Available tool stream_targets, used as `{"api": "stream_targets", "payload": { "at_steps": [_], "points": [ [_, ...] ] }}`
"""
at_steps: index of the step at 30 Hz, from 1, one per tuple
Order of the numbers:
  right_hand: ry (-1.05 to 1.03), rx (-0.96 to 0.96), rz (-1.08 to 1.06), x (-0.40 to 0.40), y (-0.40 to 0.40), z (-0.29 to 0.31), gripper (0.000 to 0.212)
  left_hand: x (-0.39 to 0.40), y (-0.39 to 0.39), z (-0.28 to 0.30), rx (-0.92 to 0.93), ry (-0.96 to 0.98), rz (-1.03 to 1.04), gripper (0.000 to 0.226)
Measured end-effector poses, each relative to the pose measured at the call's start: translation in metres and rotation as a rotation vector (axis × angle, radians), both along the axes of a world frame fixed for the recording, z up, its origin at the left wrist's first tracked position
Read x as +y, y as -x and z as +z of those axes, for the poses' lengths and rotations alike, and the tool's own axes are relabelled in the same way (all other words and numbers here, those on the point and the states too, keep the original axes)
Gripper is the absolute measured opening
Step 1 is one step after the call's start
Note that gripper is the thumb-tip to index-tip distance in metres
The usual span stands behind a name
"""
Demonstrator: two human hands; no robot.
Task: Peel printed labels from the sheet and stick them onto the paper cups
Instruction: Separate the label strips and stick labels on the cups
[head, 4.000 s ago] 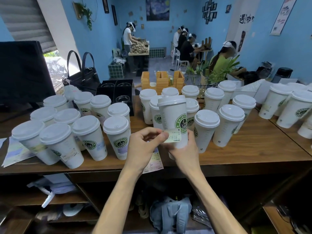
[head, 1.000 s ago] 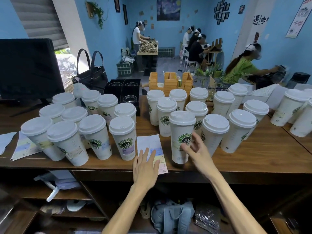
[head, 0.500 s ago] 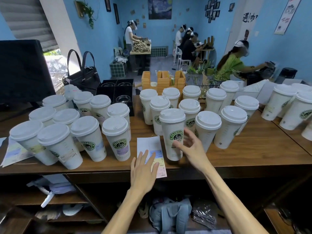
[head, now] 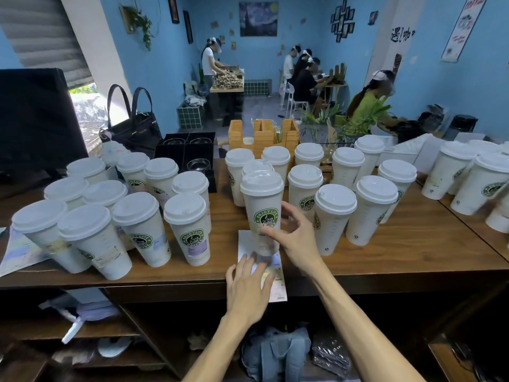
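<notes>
- The left hand (head: 249, 288) lies flat, fingers straight and slightly spread, on the near part of the label sheet (head: 275, 282), at the front edge of the wooden counter (head: 399, 255).
- The label sheet lies on the counter between the two groups of cups; its near end hangs a little over the counter's edge.
- The right hand (head: 296, 238) is beside a lidded paper cup (head: 263, 213), its fingers loosely curved toward the cup's right side. The fingertips look to be at the cup wall, but motion blur hides whether they grip it, so the hold cannot be told.
- This cup stands upright on the far end of the sheet, green round logo facing the camera.
- To the left stands a cluster of lidded cups (head: 187, 227); several carry small labels below their logos.
- To the right and behind stands another cluster of lidded cups (head: 334, 216), close together.
- More cups (head: 479, 186) stand at the far right.
- A black handbag (head: 132, 125) and a dark monitor (head: 35, 117) sit at the back left of the counter.
- A second sheet of paper (head: 16, 252) lies flat at the left edge, partly under the cups.
</notes>
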State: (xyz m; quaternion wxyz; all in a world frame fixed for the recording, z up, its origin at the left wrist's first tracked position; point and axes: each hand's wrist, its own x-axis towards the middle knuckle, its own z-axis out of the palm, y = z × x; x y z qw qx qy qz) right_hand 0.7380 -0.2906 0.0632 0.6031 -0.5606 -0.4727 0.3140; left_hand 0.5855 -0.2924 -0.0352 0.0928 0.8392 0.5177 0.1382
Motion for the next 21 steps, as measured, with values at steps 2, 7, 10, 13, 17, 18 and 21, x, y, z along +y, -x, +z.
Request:
{"api": "stream_targets", "payload": {
  "at_steps": [2, 7, 10, 13, 17, 18, 21],
  "points": [
    [-0.003, 0.003, 0.014, 0.008, 0.010, -0.002, 0.071, -0.002, -0.004, 0.001, 0.004, -0.026, -0.007, 0.044],
    [0.023, -0.005, 0.061, 0.029, 0.029, -0.004, 0.076, -0.003, -0.015, -0.001, 0.056, -0.052, -0.027, 0.043],
    [0.038, -0.001, 0.082, 0.038, 0.036, -0.008, 0.077, -0.004, -0.022, 0.000, 0.068, -0.044, -0.060, 0.043],
    [0.059, 0.006, 0.090, 0.046, 0.041, -0.017, 0.075, -0.005, -0.028, 0.003, 0.056, -0.065, -0.101, 0.034],
    [0.081, 0.054, 0.103, 0.052, 0.049, -0.026, 0.070, -0.003, -0.032, -0.001, 0.101, -0.068, -0.152, 0.054],
    [0.084, 0.058, 0.117, 0.053, 0.051, -0.028, 0.069, -0.002, -0.033, -0.002, 0.107, -0.064, -0.149, 0.059],
    [0.090, 0.066, 0.163, 0.058, 0.053, -0.033, 0.066, 0.000, -0.032, -0.005, 0.164, -0.011, -0.140, 0.063]
  ]
}}
